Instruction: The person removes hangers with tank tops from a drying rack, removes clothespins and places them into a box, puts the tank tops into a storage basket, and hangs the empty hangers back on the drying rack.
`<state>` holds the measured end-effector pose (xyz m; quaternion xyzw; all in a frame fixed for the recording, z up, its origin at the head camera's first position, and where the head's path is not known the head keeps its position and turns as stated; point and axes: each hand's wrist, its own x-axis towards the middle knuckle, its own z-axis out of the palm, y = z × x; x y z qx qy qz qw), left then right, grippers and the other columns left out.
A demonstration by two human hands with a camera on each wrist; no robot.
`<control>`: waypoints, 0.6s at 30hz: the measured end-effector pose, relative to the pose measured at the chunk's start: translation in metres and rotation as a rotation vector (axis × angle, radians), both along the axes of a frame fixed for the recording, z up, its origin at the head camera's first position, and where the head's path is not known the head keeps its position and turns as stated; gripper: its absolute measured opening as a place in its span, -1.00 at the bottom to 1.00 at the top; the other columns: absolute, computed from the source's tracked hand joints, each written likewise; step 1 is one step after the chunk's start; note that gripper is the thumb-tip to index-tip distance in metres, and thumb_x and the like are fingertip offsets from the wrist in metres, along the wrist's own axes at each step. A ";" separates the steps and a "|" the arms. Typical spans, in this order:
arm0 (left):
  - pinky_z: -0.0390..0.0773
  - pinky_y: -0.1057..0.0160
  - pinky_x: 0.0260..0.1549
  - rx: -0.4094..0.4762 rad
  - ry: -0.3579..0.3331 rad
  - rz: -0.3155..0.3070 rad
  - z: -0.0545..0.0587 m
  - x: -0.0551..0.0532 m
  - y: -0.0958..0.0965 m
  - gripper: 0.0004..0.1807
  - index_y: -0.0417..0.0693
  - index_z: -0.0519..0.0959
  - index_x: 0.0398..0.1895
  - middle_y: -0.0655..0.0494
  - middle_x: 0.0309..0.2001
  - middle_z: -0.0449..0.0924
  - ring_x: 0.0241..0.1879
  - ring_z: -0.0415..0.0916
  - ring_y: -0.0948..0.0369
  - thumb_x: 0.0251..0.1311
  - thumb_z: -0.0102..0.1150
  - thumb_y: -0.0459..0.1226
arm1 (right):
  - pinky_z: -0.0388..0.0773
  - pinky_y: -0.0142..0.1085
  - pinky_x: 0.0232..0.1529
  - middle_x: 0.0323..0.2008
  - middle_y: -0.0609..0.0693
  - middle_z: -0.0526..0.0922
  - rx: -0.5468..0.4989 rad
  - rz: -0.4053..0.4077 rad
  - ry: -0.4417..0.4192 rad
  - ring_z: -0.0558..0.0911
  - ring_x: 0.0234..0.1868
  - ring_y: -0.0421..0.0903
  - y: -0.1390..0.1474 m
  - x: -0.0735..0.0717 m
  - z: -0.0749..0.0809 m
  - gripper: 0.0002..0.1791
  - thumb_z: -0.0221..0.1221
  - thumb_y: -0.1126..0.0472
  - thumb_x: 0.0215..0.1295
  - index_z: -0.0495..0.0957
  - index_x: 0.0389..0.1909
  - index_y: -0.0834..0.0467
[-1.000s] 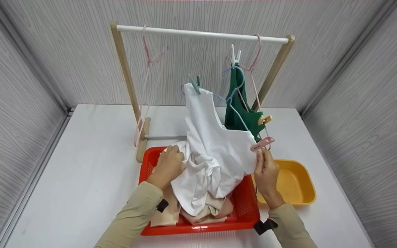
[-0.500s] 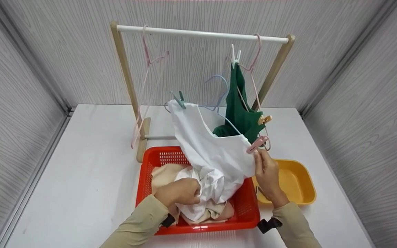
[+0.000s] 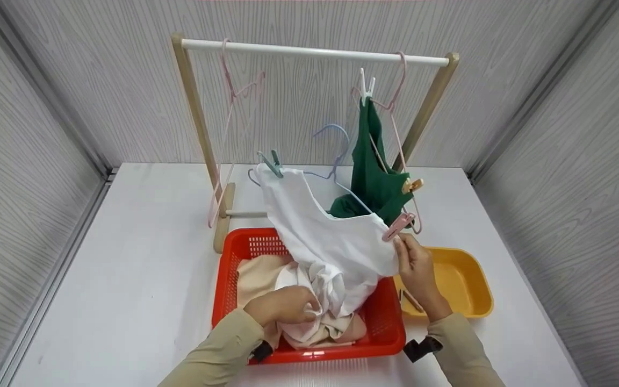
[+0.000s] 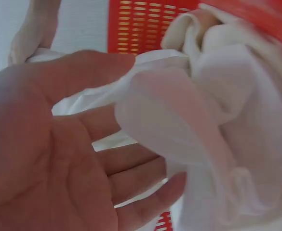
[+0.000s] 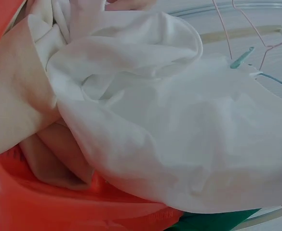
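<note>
A white tank top (image 3: 336, 242) hangs from a blue hanger (image 3: 336, 156), its lower part bunched in the red basket (image 3: 312, 356). A green clothespin (image 3: 272, 164) clips its left strap to the hanger, and a pink clothespin (image 3: 398, 227) sits at its right strap. Just below the pink clothespin, my right hand (image 3: 418, 269) pinches the top's corner. Low over the basket, my left hand (image 3: 285, 305) holds the bunched white fabric between thumb and fingers. In the left wrist view that fabric (image 4: 155, 115) partly covers the fingertips.
Beige cloth (image 3: 256, 274) lies in the basket under the top. A yellow bin (image 3: 457, 279) with small clothespins stands at right. Behind, a rack (image 3: 309, 51) carries a pink hanger (image 3: 229, 107) and a green garment (image 3: 371, 161) clipped to another pink hanger.
My left hand has moved down and right over the basket, now gripping the fabric lower. The hanger and the top's left strap have sunk down and left. My right hand has barely moved.
</note>
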<state>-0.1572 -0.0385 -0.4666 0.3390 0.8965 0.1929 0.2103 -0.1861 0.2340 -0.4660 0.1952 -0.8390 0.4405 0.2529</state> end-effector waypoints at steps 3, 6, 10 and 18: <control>0.58 0.13 -0.14 0.112 0.129 0.098 0.004 -0.003 0.000 -0.84 -0.22 0.64 -0.28 -0.10 -0.28 0.68 -0.23 0.62 0.01 0.19 0.15 -0.31 | 0.56 -0.64 -0.28 -0.37 0.20 0.67 -0.002 0.001 -0.011 0.68 -0.42 -0.10 0.001 0.000 0.000 -0.84 0.01 0.50 0.34 0.52 -0.13 0.37; 0.59 0.14 -0.21 0.233 0.312 0.207 0.005 -0.005 0.003 -0.88 -0.21 0.56 -0.27 -0.09 -0.29 0.59 -0.27 0.58 0.05 0.20 0.15 -0.32 | 0.56 -0.65 -0.29 -0.38 0.20 0.67 0.002 0.000 -0.010 0.67 -0.43 -0.17 0.003 -0.001 -0.001 -0.84 0.00 0.50 0.34 0.52 -0.14 0.38; 0.61 0.15 -0.02 0.342 0.485 0.248 0.004 -0.006 0.011 -0.70 -0.18 0.48 -0.02 -0.10 -0.06 0.51 -0.08 0.55 0.05 0.18 0.19 -0.32 | 0.56 -0.65 -0.31 -0.40 0.21 0.66 -0.003 0.007 0.000 0.64 -0.46 -0.21 0.004 -0.002 -0.003 -0.82 0.00 0.52 0.33 0.52 -0.13 0.38; 0.47 0.09 0.20 0.301 0.481 0.013 -0.004 0.001 0.022 -0.68 -0.09 0.54 0.05 -0.06 0.14 0.53 0.17 0.49 0.05 0.22 0.15 -0.29 | 0.55 -0.65 -0.30 -0.36 0.23 0.69 -0.011 0.013 -0.003 0.66 -0.45 -0.18 0.003 0.000 -0.001 -0.81 0.00 0.53 0.33 0.54 -0.13 0.38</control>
